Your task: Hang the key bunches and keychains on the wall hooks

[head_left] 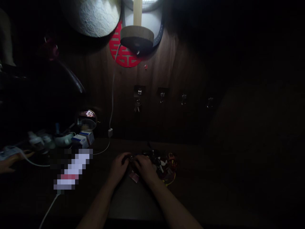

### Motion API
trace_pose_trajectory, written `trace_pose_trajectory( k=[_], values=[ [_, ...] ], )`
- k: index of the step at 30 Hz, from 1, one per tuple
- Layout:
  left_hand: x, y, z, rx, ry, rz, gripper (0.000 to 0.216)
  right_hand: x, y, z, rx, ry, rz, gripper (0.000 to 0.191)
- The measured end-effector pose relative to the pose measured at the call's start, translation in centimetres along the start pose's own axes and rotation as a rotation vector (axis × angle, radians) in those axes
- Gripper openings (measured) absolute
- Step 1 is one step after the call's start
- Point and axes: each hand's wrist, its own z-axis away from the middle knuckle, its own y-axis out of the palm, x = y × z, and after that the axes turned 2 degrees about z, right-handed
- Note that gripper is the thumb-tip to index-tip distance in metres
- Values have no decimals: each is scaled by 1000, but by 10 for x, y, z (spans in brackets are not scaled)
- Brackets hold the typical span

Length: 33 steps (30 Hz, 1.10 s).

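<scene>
My left hand (119,168) and my right hand (145,169) are close together over the dark table, fingers curled inward. Between their fingertips is a small, shiny metal thing (132,157), too dim and small to name. A small pinkish-red tag (134,176) shows just below the fingers; whether it is joined to the metal thing I cannot tell. Right beside my right hand lies a heap of keys (161,168) mixed with dark fobs, red trinkets (172,159) and a yellow cord (171,182). My right hand partly hides the heap's left side.
On the wooden wall several metal hooks (162,96) sit in a row, and a bunch of keys (137,107) hangs at the leftmost. Above is a lit lamp (137,35) with a white cord (112,95). Small boxes (80,140), bottles (37,140) and a round mirror (87,119) stand left.
</scene>
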Motion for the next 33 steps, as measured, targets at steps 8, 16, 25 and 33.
trace_pose_trajectory(
  k=[8, 16, 25, 33],
  values=[
    [-5, 3, 4, 29, 76, 16, 50, -5, -3, -3, -211, 161, -443, 18],
    [-13, 2, 7, 39, 78, 134, 43, -13, 0, -10, -270, 197, -704, 18],
    [-18, -1, 7, -75, 94, 56, 18, 0, -7, -5, -157, 113, -656, 23],
    [-20, -2, 8, -101, 25, 55, 17, 0, -4, -3, -134, 82, -599, 25]
  ],
)
